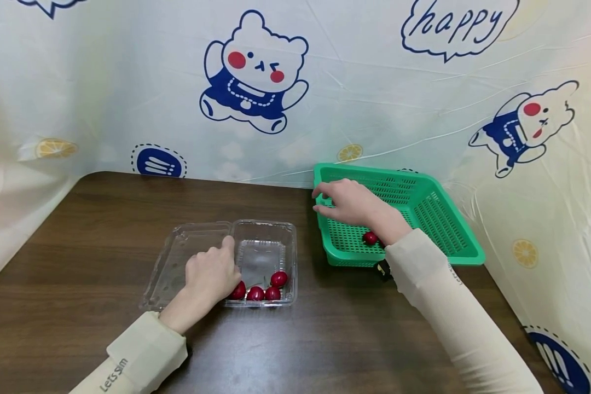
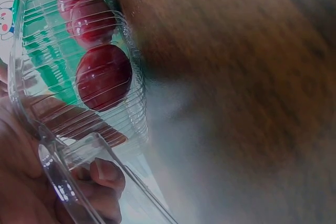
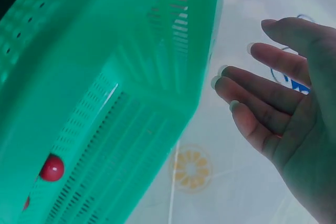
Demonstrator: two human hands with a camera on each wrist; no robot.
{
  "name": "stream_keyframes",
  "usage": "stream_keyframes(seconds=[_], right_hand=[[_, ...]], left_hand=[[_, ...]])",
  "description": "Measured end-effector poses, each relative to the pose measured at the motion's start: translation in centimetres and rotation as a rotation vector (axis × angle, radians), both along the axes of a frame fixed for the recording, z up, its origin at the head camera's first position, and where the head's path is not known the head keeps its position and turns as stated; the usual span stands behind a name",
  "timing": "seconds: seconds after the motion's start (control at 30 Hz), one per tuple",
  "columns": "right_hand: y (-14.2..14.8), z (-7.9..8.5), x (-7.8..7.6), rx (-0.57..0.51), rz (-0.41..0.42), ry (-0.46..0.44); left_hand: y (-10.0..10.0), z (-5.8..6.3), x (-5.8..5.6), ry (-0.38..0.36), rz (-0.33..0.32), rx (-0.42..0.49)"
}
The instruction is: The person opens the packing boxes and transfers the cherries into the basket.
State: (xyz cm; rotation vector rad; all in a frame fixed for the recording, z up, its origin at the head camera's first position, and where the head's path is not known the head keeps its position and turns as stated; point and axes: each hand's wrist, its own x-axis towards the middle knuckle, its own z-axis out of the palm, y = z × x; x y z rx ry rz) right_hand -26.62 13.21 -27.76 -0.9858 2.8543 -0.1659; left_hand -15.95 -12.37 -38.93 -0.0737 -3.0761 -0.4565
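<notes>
An open clear plastic clamshell box (image 1: 289, 246) lies on the table, its lid (image 1: 164, 268) folded out to the left. Several red cherries (image 1: 272, 294) sit along the near side of its tray. My left hand (image 1: 212, 273) grips the box at the fold between lid and tray; the left wrist view shows curled fingers (image 2: 107, 192) behind the clear plastic. Over the left rim of a green slotted basket (image 1: 443, 219), my right hand (image 1: 347, 202) hovers with loosely spread fingers and nothing in them. A cherry (image 1: 370, 238) lies in the basket, partly beside my wrist.
The brown wooden table (image 1: 325, 339) carries the box at the middle and the basket at the back right. A pale printed curtain (image 1: 349, 98) hangs behind and along the sides, close to the basket's far edge.
</notes>
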Motion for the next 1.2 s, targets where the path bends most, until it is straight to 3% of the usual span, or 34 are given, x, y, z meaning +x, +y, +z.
stream_keyframes(seconds=[0.4, 0.77, 1.2], right_hand=[[-2.5, -0.8, 1.2, 0.040, 0.083, 0.043], [-4.3, -2.5, 2.4, 0.092, 0.240, 0.115], [-6.0, -4.0, 3.6, 0.187, 0.335, 0.099]], left_hand=[[0.1, 0.1, 0.0, -0.004, 0.002, 0.000], [0.1, 0.0, 0.0, -0.009, 0.006, 0.000], [0.1, 0.1, -0.1, -0.012, 0.007, 0.003]])
